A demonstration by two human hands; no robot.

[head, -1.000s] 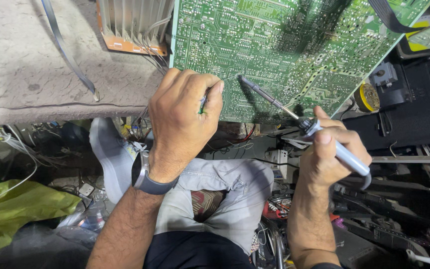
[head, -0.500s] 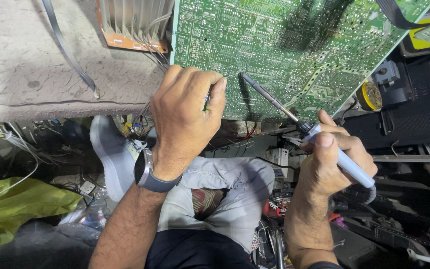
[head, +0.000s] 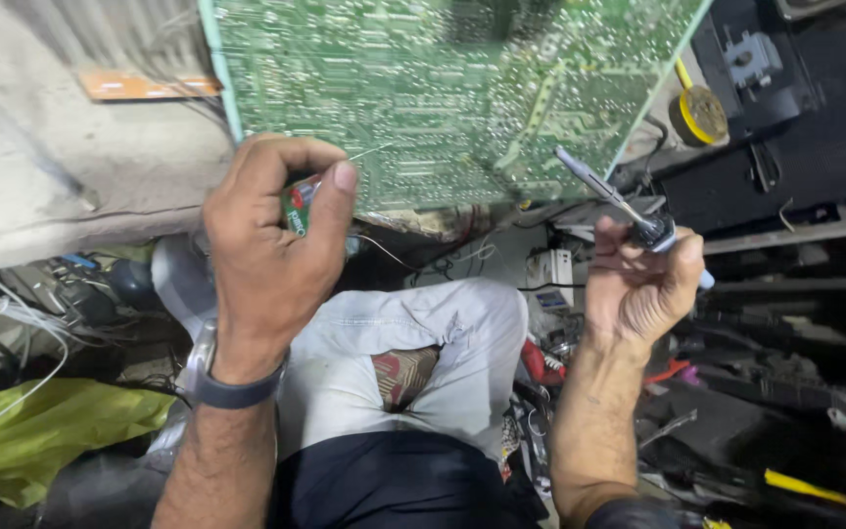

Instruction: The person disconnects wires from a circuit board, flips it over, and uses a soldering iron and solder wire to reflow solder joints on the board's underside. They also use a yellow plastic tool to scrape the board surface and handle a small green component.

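Green circuit board (head: 452,93) lies solder-side up. Left hand (head: 271,245), at its near edge, pinches a small solder spool (head: 298,208), wire touching the board. Right hand (head: 641,284) grips the soldering iron (head: 611,201) off its right corner; tip and wire should meet on one joint.

Electronics repair workshop: green circuit board (head: 443,88), soldering iron (head: 619,206), tangled wires (head: 12,323), scattered tools.
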